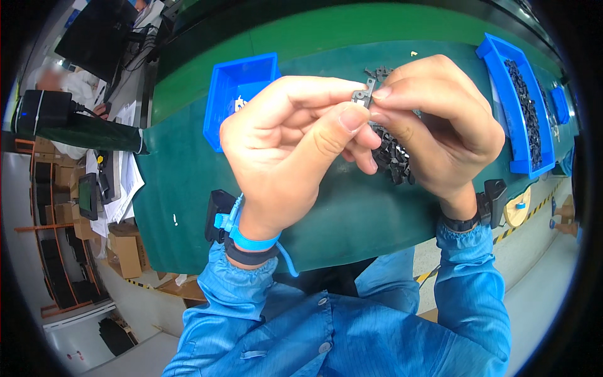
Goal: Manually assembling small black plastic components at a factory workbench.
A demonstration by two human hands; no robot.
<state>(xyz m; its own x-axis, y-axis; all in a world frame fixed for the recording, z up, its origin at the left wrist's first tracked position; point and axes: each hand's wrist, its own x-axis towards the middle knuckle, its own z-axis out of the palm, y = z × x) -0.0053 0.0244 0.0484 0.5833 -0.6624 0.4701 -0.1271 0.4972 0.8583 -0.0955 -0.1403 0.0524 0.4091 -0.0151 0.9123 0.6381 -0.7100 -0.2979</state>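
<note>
Both hands meet in front of me above the green mat (352, 220). Between thumb and index finger my left hand (289, 144) pinches a small dark grey bracket-like part (364, 95) with a light patch on it. The thumb and index finger of my right hand (440, 113) close on the same part from its right side. Behind and below the hands lies a loose pile of small black parts (396, 160), partly hidden by my right hand. A blue strap with a coiled cord is round my left wrist.
At the back left stands a blue bin (242, 66) with a few small pale pieces in it. A longer blue bin (524, 119) full of small black parts is on the right. Papers (127, 182) and a handheld device (88, 195) lie left. Another person sits at the far left.
</note>
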